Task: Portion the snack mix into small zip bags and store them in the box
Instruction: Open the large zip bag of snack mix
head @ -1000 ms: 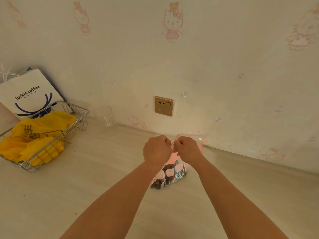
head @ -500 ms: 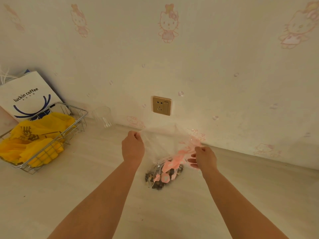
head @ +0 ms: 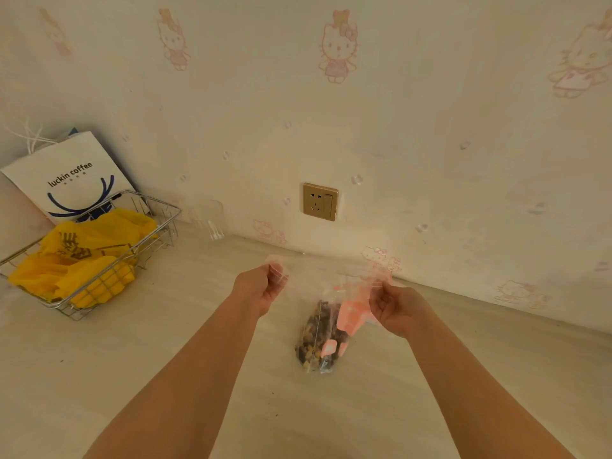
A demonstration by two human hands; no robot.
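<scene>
Both hands have moved apart since a moment ago, and the top of the zip bag [head: 326, 313] is now stretched out between them. The left hand [head: 261, 289] pinches one top corner of the bag with curled fingers. The right hand [head: 395, 308] pinches the other top corner the same way.

The bag hangs down between the hands, in front of the gold wall socket [head: 320, 202] and lower than it. The snack mix [head: 318, 342] sits in a lump at the bottom of the bag, close to the pale surface [head: 165, 359].

To do this step well, I think the hands should keep the top edge flat and tight, then press the zip shut from one end to the other so no gaps stay.

From big to small: the surface is pale and smooth. Far left of the socket stands a shiny wire basket [head: 155, 223] with crinkly yellow bags [head: 82, 260] inside. The zip bag is thin, clear and floppy, with pink shapes on it. The mix is small, bumpy brown and tan bits.
</scene>
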